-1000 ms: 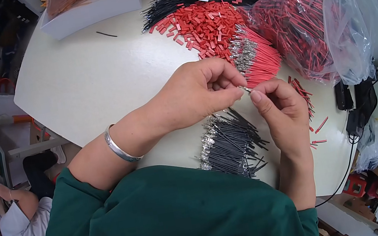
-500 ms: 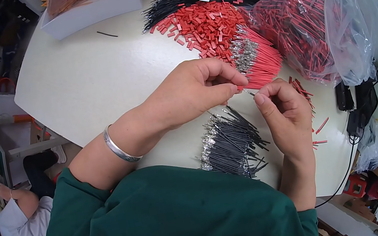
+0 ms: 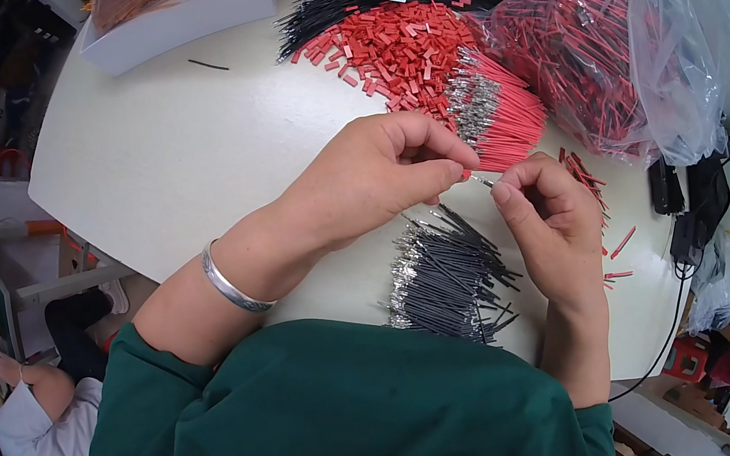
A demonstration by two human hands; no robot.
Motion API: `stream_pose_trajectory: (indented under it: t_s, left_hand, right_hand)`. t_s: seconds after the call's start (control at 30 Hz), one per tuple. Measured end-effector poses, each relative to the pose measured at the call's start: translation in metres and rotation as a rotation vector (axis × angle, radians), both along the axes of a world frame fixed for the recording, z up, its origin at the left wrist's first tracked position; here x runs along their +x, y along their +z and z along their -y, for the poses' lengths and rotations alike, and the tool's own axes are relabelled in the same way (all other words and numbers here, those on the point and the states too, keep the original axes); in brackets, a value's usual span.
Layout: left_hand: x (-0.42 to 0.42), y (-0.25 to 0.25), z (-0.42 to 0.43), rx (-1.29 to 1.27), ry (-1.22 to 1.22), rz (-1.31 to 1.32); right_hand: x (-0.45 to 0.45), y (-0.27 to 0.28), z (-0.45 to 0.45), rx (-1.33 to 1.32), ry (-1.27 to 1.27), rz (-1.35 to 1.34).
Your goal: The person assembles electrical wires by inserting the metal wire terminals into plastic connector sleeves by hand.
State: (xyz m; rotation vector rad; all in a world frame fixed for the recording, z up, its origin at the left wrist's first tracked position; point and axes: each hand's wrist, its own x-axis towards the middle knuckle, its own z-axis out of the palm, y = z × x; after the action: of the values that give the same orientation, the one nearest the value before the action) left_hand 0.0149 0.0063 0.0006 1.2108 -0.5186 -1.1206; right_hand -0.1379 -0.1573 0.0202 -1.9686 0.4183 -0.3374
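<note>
Between thumb and forefinger, my left hand (image 3: 398, 164) pinches a small red connector housing (image 3: 466, 175). My right hand (image 3: 552, 210) is closed on a wire whose silver crimp terminal (image 3: 484, 181) points at the housing; most of the wire is hidden by my fingers. The terminal's tip is at or just inside the housing; I cannot tell which. Below my hands lies a bundle of short black wires (image 3: 452, 276) with silver terminals. Beyond them are a heap of red connector housings (image 3: 407, 50) and a bundle of red wires (image 3: 507, 120) with metal ends.
A clear plastic bag (image 3: 577, 44) of red and black wires lies at the right. Long black wires (image 3: 323, 16) and a white box (image 3: 183, 27) are at the back. Loose red wires (image 3: 622, 243) lie near the table's right edge. Another person (image 3: 47, 421) sits at far left.
The red housing shows slightly more at my left fingertips. Otherwise both hands and the piles keep their places.
</note>
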Motion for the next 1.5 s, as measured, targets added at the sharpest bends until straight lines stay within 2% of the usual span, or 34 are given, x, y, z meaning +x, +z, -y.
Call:
stream_pose_trajectory:
  t_s: [0.13,0.33,0.53,0.73,1.33,1.5]
  left_hand:
    - [-0.0007,0.0002,0.0002,-0.001,0.014,-0.042]
    - [-0.0007,-0.0005,0.0003,0.004,0.030,-0.130]
    - [0.0001,-0.0020,0.0002,0.009,0.034,-0.198]
    - [-0.0006,-0.0013,0.0005,-0.004,0.054,-0.177]
    - [0.0006,-0.0014,0.0006,0.012,0.053,-0.188]
    - [0.0002,0.0009,0.0004,0.025,0.036,-0.060]
  right_hand:
    - [0.0014,0.0010,-0.0022,-0.074,0.009,0.026]
    - [0.0029,0.0046,-0.0052,-0.411,0.079,0.119]
    - [0.0050,-0.0036,-0.0055,-0.595,0.110,0.297]
    - [0.0050,0.0007,-0.0065,-0.552,0.122,0.291]
    - [0.0054,-0.0035,-0.0054,-0.634,0.152,0.332]
    - [0.0050,0.0036,-0.0033,-0.479,0.210,0.256]
